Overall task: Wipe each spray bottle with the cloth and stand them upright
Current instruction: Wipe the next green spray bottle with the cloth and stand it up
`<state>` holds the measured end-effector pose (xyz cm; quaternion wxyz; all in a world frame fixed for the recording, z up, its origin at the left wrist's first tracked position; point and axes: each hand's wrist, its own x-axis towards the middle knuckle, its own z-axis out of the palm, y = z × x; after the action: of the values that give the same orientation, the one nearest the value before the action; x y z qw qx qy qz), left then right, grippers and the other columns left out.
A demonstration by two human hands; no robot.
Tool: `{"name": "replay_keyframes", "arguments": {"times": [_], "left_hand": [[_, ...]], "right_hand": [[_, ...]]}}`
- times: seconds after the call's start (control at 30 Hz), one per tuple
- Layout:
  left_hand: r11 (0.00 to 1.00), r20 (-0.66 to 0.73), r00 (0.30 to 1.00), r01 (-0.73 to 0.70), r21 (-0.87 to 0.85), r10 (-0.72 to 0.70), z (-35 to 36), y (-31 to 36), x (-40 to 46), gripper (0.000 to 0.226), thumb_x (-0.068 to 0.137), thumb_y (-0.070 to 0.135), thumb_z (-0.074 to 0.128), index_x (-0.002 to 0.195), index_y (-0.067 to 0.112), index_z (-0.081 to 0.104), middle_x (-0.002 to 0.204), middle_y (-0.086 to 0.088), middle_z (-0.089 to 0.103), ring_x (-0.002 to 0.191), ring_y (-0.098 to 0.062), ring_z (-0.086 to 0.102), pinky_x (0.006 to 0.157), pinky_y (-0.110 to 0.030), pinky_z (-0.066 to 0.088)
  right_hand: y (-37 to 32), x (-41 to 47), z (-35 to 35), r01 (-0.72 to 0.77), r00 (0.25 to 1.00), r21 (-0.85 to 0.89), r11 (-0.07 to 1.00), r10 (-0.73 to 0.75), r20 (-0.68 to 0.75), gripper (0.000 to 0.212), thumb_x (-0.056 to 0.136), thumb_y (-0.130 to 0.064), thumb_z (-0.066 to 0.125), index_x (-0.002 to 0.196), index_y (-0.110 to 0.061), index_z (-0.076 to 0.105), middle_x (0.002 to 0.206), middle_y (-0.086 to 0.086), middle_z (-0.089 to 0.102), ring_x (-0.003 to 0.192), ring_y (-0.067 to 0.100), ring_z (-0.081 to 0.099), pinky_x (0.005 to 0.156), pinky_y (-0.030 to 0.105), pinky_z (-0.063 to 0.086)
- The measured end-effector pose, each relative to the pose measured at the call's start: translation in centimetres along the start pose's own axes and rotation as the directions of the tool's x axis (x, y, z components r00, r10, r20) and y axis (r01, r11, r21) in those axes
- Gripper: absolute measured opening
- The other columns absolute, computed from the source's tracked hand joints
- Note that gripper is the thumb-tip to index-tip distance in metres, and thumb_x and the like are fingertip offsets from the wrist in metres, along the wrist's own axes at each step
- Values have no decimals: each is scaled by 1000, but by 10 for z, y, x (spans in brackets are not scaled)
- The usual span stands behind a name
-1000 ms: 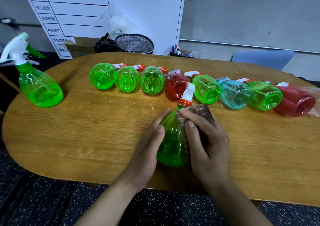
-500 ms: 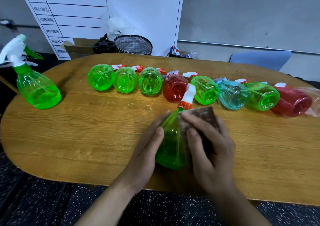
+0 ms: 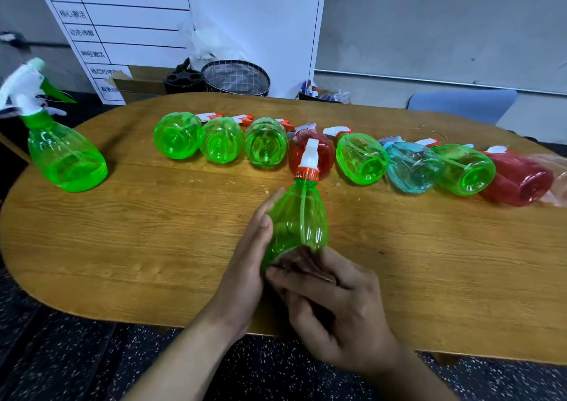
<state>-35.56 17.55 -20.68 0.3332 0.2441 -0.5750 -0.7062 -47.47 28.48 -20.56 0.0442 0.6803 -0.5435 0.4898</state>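
We see a green spray bottle held near the front edge of the wooden surface, its orange collar and white nozzle pointing away from us toward the row of lying bottles. The left hand rests flat against the bottle's left side, its fingers straight and laid along the plastic rather than curled round it. The right hand sits at the bottle's base, its fingers curled and gripping a dark brownish cloth that is pressed against the bottom of the bottle; the cloth lies between those fingers and the green plastic. Whether the bottle's base touches the surface we cannot tell, since the hands cover it. Behind it, eight bottles lie on their sides in a row, bases toward us: three green, a red one, another green, a pale blue one, a green one and a red one at the far right. Well apart at the left end, one green bottle with a white trigger stands upright.
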Motion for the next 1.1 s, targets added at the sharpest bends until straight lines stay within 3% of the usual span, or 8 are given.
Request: {"name": "replay_keyframes", "arguments": {"times": [0.23,0.43,0.57,0.73,0.83,0.93,1.03,1.1], "left_hand": [[990,91,996,-20,138,7,2,-5,-4,55,103,65,46,155,48,49,160,13,52,150,-13,48,123,-55,40],[996,55,998,-10,84,5,-3,-3,-2,55,102,62,45,155,47,49,160,6,54,150,-21,49,124,-58,36],[1000,13,1000,-14,0,14,-3,0,0,53,106,46,42,158,35,48,155,-1,60,144,-25,57,123,-53,38],[999,15,1000,-19,45,18,-2,-3,-2,50,107,51,43,156,41,49,159,1,55,149,-24,50,125,-61,34],[992,88,996,-23,126,12,0,-6,-2,48,104,60,45,152,53,50,163,15,49,153,-13,44,126,-56,35],[993,97,995,-26,118,15,-2,-8,-3,48,104,62,46,151,55,50,164,15,47,155,-13,41,127,-57,32],[997,65,998,-16,69,12,-3,-4,-2,50,106,56,43,155,48,49,161,7,53,151,-19,48,125,-59,34],[1000,27,1000,-10,23,9,-4,-3,0,53,106,50,41,157,40,49,157,2,58,146,-22,54,125,-56,36]], "right_hand": [[11,24,-10,-308,901,25,951,300,-314,31,102,-12,57,127,-20,74,120,2,66,110,8,65,90,22,50],[10,10,-2,-178,976,17,984,178,-123,31,98,-19,61,124,-20,77,111,10,66,92,17,69,76,33,57],[0,1,6,-2,1000,-35,999,3,30,30,91,-13,67,116,-18,82,104,1,66,85,10,63,82,17,50],[-3,12,-7,-153,970,50,987,160,-183,29,97,-18,60,120,-18,78,106,11,66,88,15,68,75,27,56],[4,23,-14,-302,910,22,953,295,-293,31,101,-18,56,126,-23,74,120,2,66,107,2,64,88,14,47],[10,21,-11,-324,921,7,946,317,-227,31,102,-18,57,127,-23,75,122,3,68,110,2,64,90,15,49],[8,11,-6,-201,975,15,980,201,-96,31,100,-22,60,126,-21,77,112,10,66,91,16,68,74,33,56],[4,6,-2,-96,995,-13,995,96,-19,31,96,-20,64,123,-22,79,103,4,62,79,16,64,68,33,56]]}}
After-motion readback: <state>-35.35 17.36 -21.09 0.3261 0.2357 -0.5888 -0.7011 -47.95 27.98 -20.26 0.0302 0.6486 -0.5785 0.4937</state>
